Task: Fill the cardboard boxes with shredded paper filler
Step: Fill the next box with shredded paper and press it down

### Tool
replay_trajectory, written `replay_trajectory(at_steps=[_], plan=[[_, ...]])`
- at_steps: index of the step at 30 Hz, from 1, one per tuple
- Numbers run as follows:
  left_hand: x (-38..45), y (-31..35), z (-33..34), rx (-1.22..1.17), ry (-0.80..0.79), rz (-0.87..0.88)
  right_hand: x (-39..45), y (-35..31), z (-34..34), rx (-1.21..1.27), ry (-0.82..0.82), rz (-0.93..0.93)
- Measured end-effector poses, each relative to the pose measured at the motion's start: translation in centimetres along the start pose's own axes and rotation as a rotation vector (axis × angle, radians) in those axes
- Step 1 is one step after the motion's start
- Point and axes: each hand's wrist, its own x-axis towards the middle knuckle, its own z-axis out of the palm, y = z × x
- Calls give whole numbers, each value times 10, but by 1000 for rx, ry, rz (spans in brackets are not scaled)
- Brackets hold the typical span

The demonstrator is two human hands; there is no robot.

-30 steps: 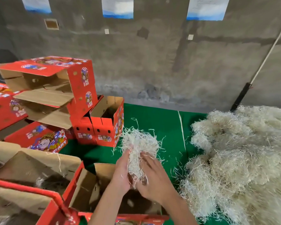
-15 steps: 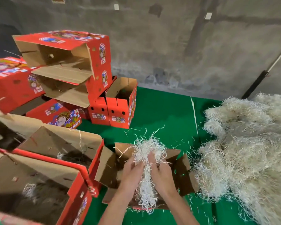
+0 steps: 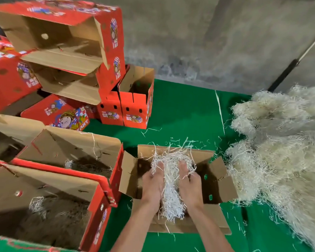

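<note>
Green mat (image 3: 180, 110); left hand (image 3: 151, 186) and right hand (image 3: 189, 186) clamp shredded paper wad (image 3: 171, 180) between them, inside open cardboard box (image 3: 216, 180).

Red boxes (image 3: 109, 57) printed with a cartoon figure and blue-and-white checks stand far left, their insides plain brown. Off-white shredded paper (image 3: 284, 142) is heaped at right on a green mat (image 3: 185, 110) beneath a grey wall (image 3: 207, 42).

Green mat (image 3: 185, 110); red cardboard boxes (image 3: 133, 106), shredded paper heap (image 3: 284, 146) directly on it
</note>
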Motion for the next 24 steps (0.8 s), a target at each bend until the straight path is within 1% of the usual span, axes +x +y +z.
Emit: replay_trajectory(at_steps=[2, 4, 6, 8, 11, 14, 15, 17, 20, 22, 23, 24], plan=[[7, -5, -1, -72, 14, -26, 3, 1, -4, -11, 30, 34], [9, -7, -4, -93, 62, -62, 3, 2, -9, -20, 61, 91], [8, -5, -7, -116, 80, -96, 7, 9, -17, -15, 97, 186], [9, -3, -8, -171, 72, -137, 14, 18, -22, 79, 143, 301], [11, -1, -4, -207, 56, -150, 18, 18, -24, 124, 106, 481], [13, -2, 3, -275, 56, -198, 24, 18, -23, 229, 130, 569], [13, -2, 4, -312, 24, -243, 26, 18, -23, 300, 118, 606], [14, -4, 4, -396, -32, -318, 28, 21, -21, 534, 23, 723], [14, -5, 3, -398, -47, -343, 27, 28, -17, 744, -125, 770], [11, -5, 3, -357, -24, -332, 30, 30, -17, 736, -177, 764], [9, -4, 5, -365, -12, -339, 32, 31, -18, 658, -179, 742], [8, -2, 6, -349, 14, -338, 35, 34, -20, 566, -145, 711]])
